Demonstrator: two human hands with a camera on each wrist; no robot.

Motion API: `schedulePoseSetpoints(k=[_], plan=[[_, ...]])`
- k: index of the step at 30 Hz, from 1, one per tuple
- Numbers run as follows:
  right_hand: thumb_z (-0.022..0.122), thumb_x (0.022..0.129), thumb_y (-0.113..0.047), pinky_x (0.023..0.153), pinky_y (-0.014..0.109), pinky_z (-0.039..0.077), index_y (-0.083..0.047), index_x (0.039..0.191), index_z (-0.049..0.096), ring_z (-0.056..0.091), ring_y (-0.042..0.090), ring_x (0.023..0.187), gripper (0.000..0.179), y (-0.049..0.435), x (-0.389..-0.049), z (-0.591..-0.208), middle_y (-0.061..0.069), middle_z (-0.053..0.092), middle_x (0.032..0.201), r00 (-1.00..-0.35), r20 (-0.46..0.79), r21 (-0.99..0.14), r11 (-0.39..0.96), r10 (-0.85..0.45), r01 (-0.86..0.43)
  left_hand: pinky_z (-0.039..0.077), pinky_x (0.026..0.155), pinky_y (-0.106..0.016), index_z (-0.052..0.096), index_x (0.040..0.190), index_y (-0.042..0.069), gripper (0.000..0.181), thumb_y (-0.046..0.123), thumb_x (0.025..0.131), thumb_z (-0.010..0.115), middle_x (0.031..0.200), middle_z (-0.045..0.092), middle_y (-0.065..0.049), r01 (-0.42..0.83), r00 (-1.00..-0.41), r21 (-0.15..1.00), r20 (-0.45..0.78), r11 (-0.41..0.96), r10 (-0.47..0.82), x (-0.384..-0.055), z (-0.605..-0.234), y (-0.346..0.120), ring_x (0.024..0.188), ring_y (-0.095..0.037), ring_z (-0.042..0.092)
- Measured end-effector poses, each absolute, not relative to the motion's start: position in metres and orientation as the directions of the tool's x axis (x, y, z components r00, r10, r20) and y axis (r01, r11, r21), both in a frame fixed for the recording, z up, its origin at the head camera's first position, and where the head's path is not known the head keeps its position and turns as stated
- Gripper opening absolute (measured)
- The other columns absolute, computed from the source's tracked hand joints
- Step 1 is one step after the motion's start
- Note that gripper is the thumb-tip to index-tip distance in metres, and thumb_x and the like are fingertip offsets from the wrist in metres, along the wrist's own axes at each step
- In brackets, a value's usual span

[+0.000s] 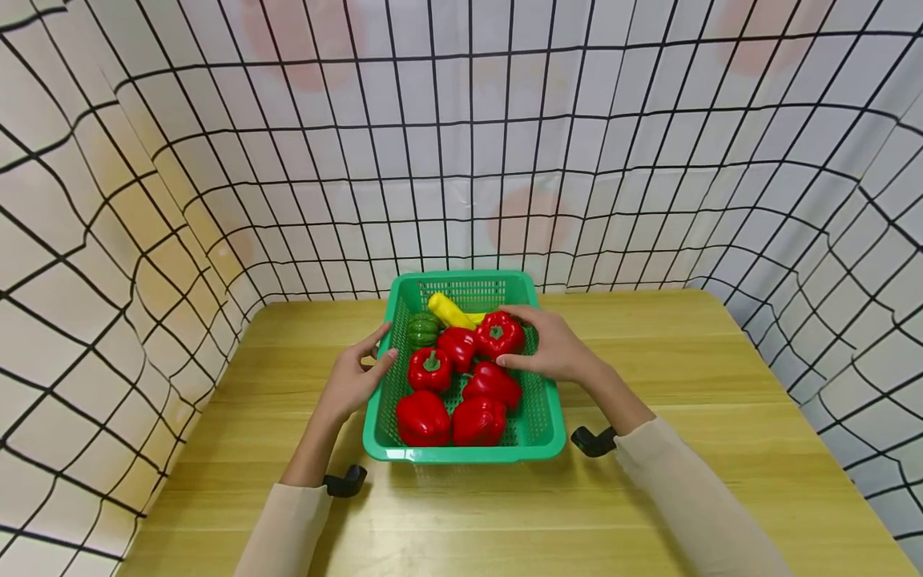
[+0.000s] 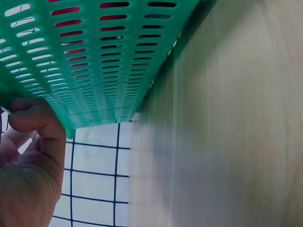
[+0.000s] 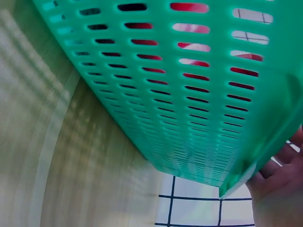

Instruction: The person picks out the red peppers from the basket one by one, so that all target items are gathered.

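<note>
A green plastic basket (image 1: 465,454) with slotted walls stands on the table, holding several shiny red bell peppers (image 1: 422,419). My left hand (image 1: 353,381) holds the basket's left rim, its thumb on the rim. In the left wrist view the curled fingers of the left hand (image 2: 35,146) are at the basket's edge. Reaching over the right rim, my right hand (image 1: 551,344) grips a red bell pepper (image 1: 500,334) between thumb and fingers, at the basket's far right. The right wrist view shows only part of the right hand (image 3: 279,184) behind the rim; the pepper is hidden there.
Also in the basket are a small dark green striped gourd-like vegetable (image 1: 423,329) and a yellow elongated vegetable (image 1: 450,311), with more yellow partly hidden beside it. The wooden table (image 1: 685,377) meets a white cloth with a black grid (image 1: 461,160) at the back and sides.
</note>
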State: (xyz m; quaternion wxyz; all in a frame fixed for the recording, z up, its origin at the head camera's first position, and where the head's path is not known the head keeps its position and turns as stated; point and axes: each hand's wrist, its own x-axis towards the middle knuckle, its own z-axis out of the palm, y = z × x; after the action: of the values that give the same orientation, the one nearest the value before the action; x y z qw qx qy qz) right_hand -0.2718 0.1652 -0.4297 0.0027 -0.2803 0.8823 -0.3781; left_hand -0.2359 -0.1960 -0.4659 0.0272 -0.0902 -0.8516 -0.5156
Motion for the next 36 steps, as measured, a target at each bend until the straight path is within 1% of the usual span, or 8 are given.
schedulePoseSetpoints(k=[5,12,19,21,26,28,32,36], plan=[[0.087,0.084,-0.031,0.104,0.049,0.055,-0.008,0.153,0.048,0.062,0.032,0.128,0.082,0.171,-0.269,-0.425,0.013,0.057,0.148,-0.848,0.251,-0.716,0.501,-0.466,-0.487,0.055,0.053,-0.029,0.047,0.157,0.025,0.058,0.037,0.103,0.064,0.095,0.068,-0.013,0.179,-0.983,0.874,0.137,0.452,0.125,-0.236,-0.467,-0.197,0.061,-0.016,0.063],[0.086,0.086,-0.028,0.105,0.052,0.053,-0.014,0.154,0.048,0.061,0.035,0.128,0.08,0.185,-0.263,-0.415,0.012,0.054,0.15,-0.878,0.25,-0.768,0.469,-0.408,-0.436,0.058,0.056,-0.031,0.047,0.157,0.022,0.058,0.036,0.103,0.065,0.096,0.066,-0.014,0.171,-0.984,0.888,0.134,0.426,0.115,-0.234,-0.467,-0.198,0.065,-0.018,0.065],[0.085,0.087,-0.027,0.104,0.05,0.054,-0.018,0.154,0.048,0.062,0.034,0.128,0.078,0.212,-0.259,-0.407,0.01,0.057,0.148,-0.898,0.284,-0.781,0.462,-0.337,-0.42,0.056,0.055,-0.03,0.047,0.157,0.023,0.059,0.036,0.103,0.065,0.096,0.067,-0.014,0.172,-0.984,0.886,0.133,0.43,0.118,-0.234,-0.468,-0.199,0.062,-0.017,0.063],[0.085,0.087,-0.027,0.104,0.046,0.054,-0.019,0.154,0.049,0.061,0.034,0.128,0.076,0.222,-0.26,-0.405,0.01,0.058,0.147,-0.907,0.289,-0.773,0.484,-0.308,-0.411,0.056,0.055,-0.029,0.046,0.157,0.023,0.059,0.036,0.102,0.065,0.097,0.067,-0.014,0.166,-0.985,0.888,0.128,0.428,0.116,-0.233,-0.468,-0.198,0.062,-0.016,0.062],[0.083,0.089,-0.026,0.1,0.029,0.056,-0.02,0.154,0.048,0.061,0.035,0.128,0.075,0.25,-0.266,-0.405,0.009,0.053,0.151,-0.937,0.257,-0.784,0.515,-0.238,-0.346,0.053,0.052,-0.028,0.046,0.157,0.025,0.06,0.036,0.102,0.066,0.097,0.067,-0.015,0.162,-0.985,0.896,0.126,0.412,0.115,-0.233,-0.466,-0.195,0.054,-0.014,0.059],[0.083,0.089,-0.026,0.1,0.034,0.056,-0.02,0.155,0.047,0.06,0.037,0.129,0.075,0.26,-0.27,-0.41,0.01,0.05,0.154,-0.947,0.237,-0.79,0.524,-0.219,-0.318,0.051,0.049,-0.027,0.046,0.157,0.025,0.059,0.036,0.102,0.066,0.097,0.067,-0.015,0.169,-0.984,0.895,0.132,0.412,0.117,-0.234,-0.466,-0.194,0.05,-0.012,0.055],[0.082,0.09,-0.029,0.103,0.055,0.053,-0.015,0.156,0.045,0.059,0.042,0.13,0.077,0.275,-0.277,-0.424,0.014,0.048,0.155,-0.958,0.203,-0.792,0.542,-0.2,-0.281,0.048,0.047,-0.027,0.046,0.157,0.024,0.059,0.034,0.102,0.066,0.096,0.067,-0.015,0.175,-0.983,0.888,0.139,0.425,0.116,-0.233,-0.466,-0.193,0.047,-0.011,0.05],[0.081,0.091,-0.033,0.102,0.06,0.051,-0.011,0.157,0.042,0.056,0.048,0.131,0.081,0.286,-0.283,-0.443,0.019,0.046,0.156,-0.971,0.162,-0.802,0.55,-0.177,-0.234,0.05,0.049,-0.026,0.046,0.157,0.023,0.059,0.033,0.103,0.066,0.095,0.066,-0.015,0.167,-0.985,0.891,0.129,0.421,0.116,-0.232,-0.467,-0.193,0.05,-0.011,0.054]])
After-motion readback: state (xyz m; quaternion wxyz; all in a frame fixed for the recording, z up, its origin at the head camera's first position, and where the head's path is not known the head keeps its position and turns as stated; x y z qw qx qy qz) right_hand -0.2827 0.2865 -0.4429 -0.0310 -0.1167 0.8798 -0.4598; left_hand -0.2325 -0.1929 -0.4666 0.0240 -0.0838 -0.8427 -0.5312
